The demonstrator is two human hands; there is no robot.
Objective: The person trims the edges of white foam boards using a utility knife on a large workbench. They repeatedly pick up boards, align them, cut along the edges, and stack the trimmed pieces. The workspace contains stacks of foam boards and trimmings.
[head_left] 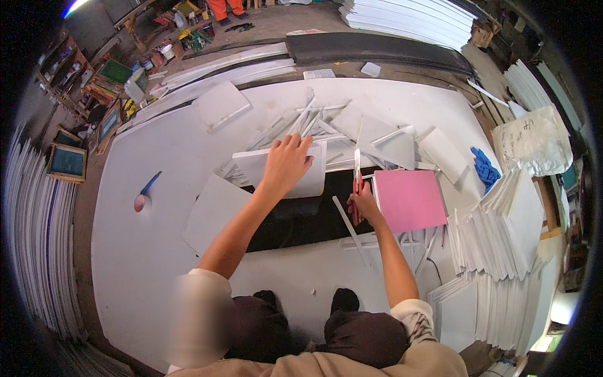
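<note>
Left of the black cutting mat (301,220), a blue-handled tool (146,192) lies alone on the white work surface (144,251). Over the mat's upper edge, the left hand (286,162) presses flat, fingers spread, on a white sheet (314,171); at the mat's right end, the right hand (363,202) grips a red-handled cutter (357,179), just left of a pink board (409,200)

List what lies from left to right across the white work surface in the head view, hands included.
Blue-handled tool with a pink end → loose white sheet → left hand pressing a white sheet → right hand holding a red-handled blade → pink sheet → blue cloth → fanned stack of white sheets.
</note>
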